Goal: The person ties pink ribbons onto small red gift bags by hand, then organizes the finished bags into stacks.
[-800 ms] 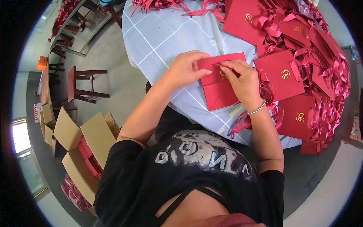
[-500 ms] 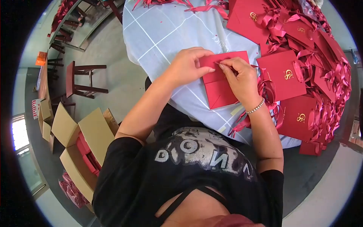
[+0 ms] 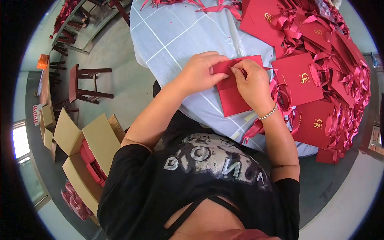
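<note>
At the centre of the frame, the left hand (image 3: 199, 73) and the right hand (image 3: 251, 83) both pinch the top edge of a flat red paper bag (image 3: 232, 98) on the table (image 3: 176, 36), apparently fitting its ribbon, which next needs a careful pull.

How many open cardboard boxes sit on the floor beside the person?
1: a cardboard box with its flaps open, at the lower left, holding red items. More cardboard lies further left, too small to tell whether it is boxes.
</note>
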`<action>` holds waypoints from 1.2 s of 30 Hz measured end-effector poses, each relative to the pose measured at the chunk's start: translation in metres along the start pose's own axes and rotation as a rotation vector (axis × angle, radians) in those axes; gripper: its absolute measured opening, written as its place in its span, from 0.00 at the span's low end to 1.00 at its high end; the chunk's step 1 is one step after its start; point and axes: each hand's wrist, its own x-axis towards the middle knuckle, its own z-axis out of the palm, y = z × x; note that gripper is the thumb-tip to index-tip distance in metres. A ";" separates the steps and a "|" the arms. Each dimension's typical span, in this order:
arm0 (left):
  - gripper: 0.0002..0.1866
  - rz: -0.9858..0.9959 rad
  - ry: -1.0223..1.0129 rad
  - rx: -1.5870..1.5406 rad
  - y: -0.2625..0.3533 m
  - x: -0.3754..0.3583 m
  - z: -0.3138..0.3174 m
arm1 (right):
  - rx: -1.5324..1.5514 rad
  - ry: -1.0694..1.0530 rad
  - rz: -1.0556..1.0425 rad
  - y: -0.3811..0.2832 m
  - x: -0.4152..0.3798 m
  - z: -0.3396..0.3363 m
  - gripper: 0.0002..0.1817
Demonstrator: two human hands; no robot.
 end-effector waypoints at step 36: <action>0.18 -0.084 -0.071 0.092 0.048 0.011 0.009 | -0.114 0.074 -0.024 -0.018 -0.010 -0.018 0.06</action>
